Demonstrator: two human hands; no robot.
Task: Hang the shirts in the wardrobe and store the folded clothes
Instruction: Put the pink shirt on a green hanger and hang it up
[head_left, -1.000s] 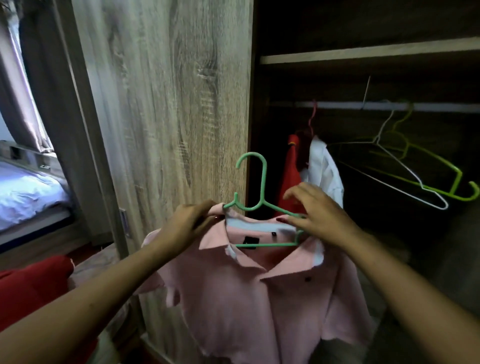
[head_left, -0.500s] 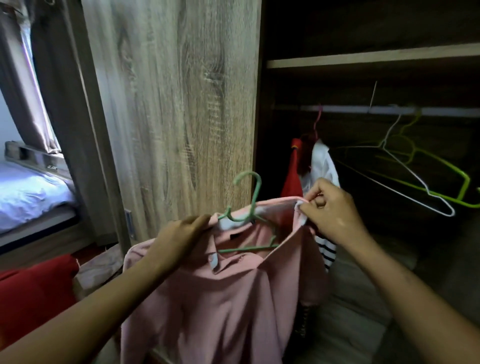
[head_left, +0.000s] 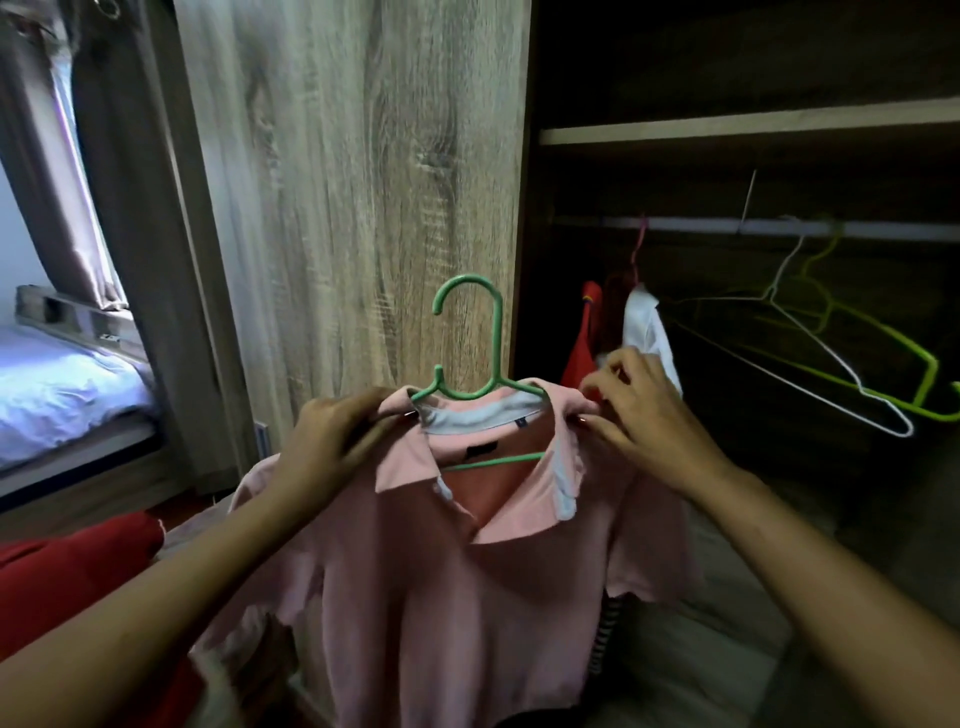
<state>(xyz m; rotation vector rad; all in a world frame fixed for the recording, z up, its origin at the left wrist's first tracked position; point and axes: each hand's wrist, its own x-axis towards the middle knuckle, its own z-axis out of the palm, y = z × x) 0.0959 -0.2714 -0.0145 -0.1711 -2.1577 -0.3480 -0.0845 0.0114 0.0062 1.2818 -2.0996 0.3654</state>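
Shirt: pink polo shirt (head_left: 441, 597) on green plastic hanger (head_left: 470, 332), before the wardrobe (head_left: 363, 182).
Left hand (head_left: 322, 447): we pinch its shoulder.
Right hand (head_left: 644, 415): we pinch its collar.

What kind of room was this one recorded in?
Probably a bedroom, at an open wardrobe: a rail with hangers and hung clothes, a bed at the left, a curtain above it. The left hand and right hand hold a shirt on a green hanger.
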